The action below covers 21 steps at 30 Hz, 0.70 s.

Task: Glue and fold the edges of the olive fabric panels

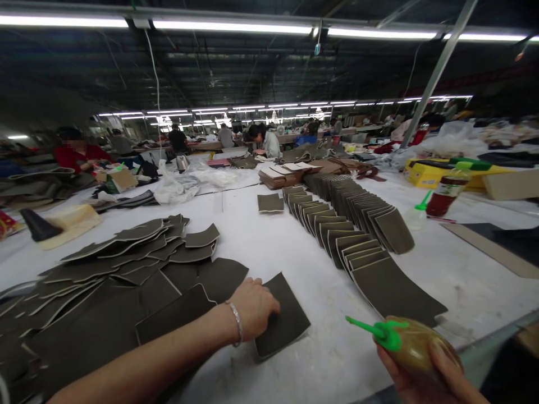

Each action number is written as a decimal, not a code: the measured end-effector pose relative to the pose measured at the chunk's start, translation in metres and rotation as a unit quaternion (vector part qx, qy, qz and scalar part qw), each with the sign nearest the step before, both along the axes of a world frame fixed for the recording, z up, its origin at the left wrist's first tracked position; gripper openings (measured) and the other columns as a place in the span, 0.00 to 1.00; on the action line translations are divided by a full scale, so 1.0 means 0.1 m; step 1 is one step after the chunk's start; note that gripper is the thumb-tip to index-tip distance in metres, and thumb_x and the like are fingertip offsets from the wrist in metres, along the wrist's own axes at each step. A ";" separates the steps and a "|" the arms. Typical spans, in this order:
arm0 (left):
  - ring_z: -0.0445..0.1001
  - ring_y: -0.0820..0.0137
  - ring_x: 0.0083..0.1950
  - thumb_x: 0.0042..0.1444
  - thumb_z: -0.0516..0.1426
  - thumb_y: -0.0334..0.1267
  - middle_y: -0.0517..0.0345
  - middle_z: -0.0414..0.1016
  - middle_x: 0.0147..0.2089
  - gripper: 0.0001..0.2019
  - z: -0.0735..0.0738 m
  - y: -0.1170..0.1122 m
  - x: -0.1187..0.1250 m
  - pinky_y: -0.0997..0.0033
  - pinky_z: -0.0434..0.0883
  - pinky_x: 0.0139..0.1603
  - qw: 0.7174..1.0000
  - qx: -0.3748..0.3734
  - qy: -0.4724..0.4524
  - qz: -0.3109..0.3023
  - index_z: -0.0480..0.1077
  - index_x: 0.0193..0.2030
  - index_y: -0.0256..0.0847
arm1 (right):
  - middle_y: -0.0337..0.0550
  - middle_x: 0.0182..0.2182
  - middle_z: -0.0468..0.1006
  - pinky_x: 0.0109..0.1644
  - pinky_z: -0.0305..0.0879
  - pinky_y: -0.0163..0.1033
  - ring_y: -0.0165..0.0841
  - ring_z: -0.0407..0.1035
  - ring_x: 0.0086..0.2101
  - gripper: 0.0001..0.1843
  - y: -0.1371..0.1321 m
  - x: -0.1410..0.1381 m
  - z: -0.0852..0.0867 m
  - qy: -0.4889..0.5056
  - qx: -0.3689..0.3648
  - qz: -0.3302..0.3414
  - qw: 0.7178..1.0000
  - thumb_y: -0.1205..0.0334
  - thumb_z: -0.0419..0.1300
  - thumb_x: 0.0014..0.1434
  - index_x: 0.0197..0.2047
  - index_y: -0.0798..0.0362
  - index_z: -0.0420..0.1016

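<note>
My left hand (255, 308), with a silver bracelet at the wrist, rests on a single dark olive panel (288, 314) lying flat on the white tabletop. Its fingers are curled down onto the panel's left side, and the fingertips are partly hidden. At the lower right, my right hand (400, 373) is wrapped round a squeeze bottle (421, 348) of yellowish-brown liquid, its green nozzle pointing left, apart from the panel. A loose heap of similar panels (105, 297) spreads to the left. To the right, curved rows of overlapping panels (337, 235) run away from me.
A bottle of dark red liquid (447, 191) and a small green-tipped bottle (419, 213) stand at the right, near a yellow box (425, 173). Brown stacked pieces (275, 178) and clear plastic (181, 182) lie farther back. Several people work at tables beyond.
</note>
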<state>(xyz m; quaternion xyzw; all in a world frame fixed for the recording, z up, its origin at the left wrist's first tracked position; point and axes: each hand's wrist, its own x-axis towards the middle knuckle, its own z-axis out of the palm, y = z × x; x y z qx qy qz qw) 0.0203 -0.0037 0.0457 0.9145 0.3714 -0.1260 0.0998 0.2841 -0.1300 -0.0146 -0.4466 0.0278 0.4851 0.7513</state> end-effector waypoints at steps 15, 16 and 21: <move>0.72 0.62 0.51 0.53 0.54 0.32 0.53 0.72 0.52 0.17 -0.20 -0.06 0.12 0.64 0.70 0.53 0.986 -0.064 -0.116 0.098 0.70 0.51 0.43 | 0.51 0.47 0.78 0.46 0.75 0.46 0.49 0.73 0.45 0.27 0.03 0.03 -0.06 -0.121 0.051 0.069 0.989 0.55 0.76 0.40 0.44 0.52 0.79; 0.72 0.60 0.49 0.53 0.55 0.35 0.51 0.71 0.51 0.18 -0.21 -0.07 0.14 0.62 0.71 0.52 0.985 -0.046 -0.108 0.124 0.68 0.52 0.41 | 0.50 0.46 0.78 0.47 0.74 0.45 0.47 0.73 0.45 0.26 0.04 0.02 -0.08 -0.138 0.056 0.071 0.986 0.55 0.76 0.41 0.45 0.52 0.79; 0.74 0.55 0.47 0.51 0.56 0.36 0.43 0.68 0.51 0.16 -0.24 -0.12 0.26 0.57 0.73 0.47 0.990 -0.007 -0.037 0.137 0.69 0.48 0.37 | 0.47 0.41 0.78 0.43 0.74 0.34 0.40 0.73 0.40 0.28 0.09 -0.06 -0.07 -0.244 0.051 0.068 0.966 0.53 0.76 0.43 0.46 0.51 0.76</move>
